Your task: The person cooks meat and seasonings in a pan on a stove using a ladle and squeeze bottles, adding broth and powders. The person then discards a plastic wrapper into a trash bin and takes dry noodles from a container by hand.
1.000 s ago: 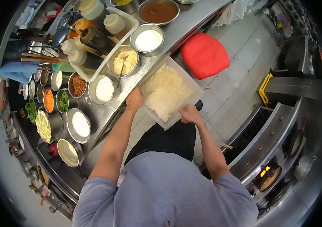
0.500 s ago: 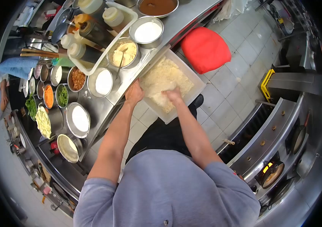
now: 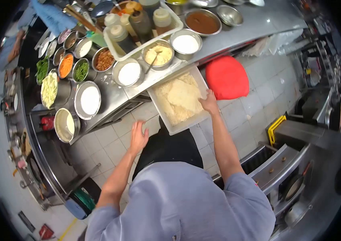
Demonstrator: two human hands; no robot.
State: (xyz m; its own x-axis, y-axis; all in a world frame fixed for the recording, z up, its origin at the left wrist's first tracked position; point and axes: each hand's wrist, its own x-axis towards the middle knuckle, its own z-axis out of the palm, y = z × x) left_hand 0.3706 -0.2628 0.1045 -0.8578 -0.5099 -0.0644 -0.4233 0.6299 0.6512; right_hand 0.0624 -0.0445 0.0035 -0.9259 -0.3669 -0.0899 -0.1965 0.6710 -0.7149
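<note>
A white plastic tub (image 3: 171, 129) of pale, breadcrumb-like coating juts out below the counter's edge. On the crumbs lies a broad, flat, crumb-covered piece (image 3: 183, 95); what is under the coating I cannot tell. My right hand (image 3: 209, 103) grips the tub's right rim. Apart from the tub, my left hand (image 3: 139, 137) hangs over the floor to its lower left, fingers spread and holding nothing. On the counter just behind the tub stands a metal bowl (image 3: 168, 63) of pale yellow paste with a spoon in it.
Along the steel counter (image 3: 234, 40) stand bowls of white powder (image 3: 129, 74), chopped vegetables (image 3: 66, 65) and brown sauce (image 3: 202, 22), plus a bin of squeeze bottles (image 3: 119, 56). A red-covered stool (image 3: 227, 78) is right of the tub. Stove equipment (image 3: 277, 162) lines the right side.
My left hand has let go of the tub's left edge and drawn back towards me. My right hand has moved from the crumbs to the right rim. The view has turned.
</note>
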